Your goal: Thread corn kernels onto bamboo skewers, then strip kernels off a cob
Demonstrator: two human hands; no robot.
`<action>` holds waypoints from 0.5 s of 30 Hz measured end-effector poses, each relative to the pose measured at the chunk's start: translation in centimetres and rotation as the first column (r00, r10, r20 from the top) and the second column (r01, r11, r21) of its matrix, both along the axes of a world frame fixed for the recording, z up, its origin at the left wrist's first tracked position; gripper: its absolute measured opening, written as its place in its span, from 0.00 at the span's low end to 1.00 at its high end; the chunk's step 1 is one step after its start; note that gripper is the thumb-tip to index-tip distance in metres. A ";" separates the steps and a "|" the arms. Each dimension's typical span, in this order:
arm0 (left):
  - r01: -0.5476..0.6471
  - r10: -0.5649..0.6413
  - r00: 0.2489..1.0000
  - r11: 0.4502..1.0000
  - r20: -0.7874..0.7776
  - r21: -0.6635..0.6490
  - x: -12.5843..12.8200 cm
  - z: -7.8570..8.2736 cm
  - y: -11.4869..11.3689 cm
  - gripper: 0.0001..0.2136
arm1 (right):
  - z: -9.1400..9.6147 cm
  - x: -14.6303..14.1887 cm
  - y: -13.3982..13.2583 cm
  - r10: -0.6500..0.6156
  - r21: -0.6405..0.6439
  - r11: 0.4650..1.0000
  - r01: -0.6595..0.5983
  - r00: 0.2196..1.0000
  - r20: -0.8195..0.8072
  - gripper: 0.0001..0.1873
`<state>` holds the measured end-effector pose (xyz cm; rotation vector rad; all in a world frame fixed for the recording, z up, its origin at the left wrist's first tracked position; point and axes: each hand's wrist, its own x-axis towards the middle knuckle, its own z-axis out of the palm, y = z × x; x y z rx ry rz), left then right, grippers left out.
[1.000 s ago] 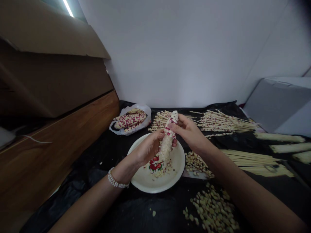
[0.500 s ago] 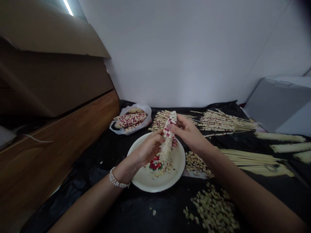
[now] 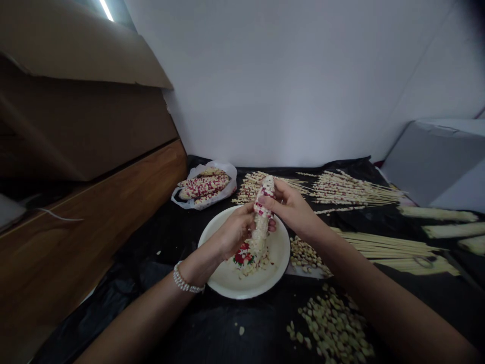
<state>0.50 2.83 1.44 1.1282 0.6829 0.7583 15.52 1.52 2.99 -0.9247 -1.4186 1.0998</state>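
Note:
A corn cob (image 3: 261, 218) with white and red kernels stands tilted over a white plate (image 3: 275, 269) that has a red flower print. My left hand (image 3: 231, 233) is closed round the cob's lower half, thumb pressed against the kernels. My right hand (image 3: 290, 206) grips the cob's upper end. Loose kernels (image 3: 253, 264) lie on the plate under the cob. A bead bracelet is on my left wrist.
A plastic bag of red-and-white cobs (image 3: 203, 187) lies behind the plate. Skewers threaded with kernels (image 3: 341, 191) and bare bamboo sticks (image 3: 390, 246) lie to the right. Kernel piles (image 3: 333, 326) sit on the black sheet. Wooden board left, grey box (image 3: 435, 162) right.
The cob and both hands have shifted very slightly; a few more kernels lie on the plate. Otherwise nothing has moved.

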 end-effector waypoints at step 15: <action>-0.012 0.016 0.999 0.992 -0.029 0.125 0.3 -0.5 -0.2 0.08 | -0.4 0.2 0.5 -0.044 0.061 0.997 0.044 0.999 -0.005 0.15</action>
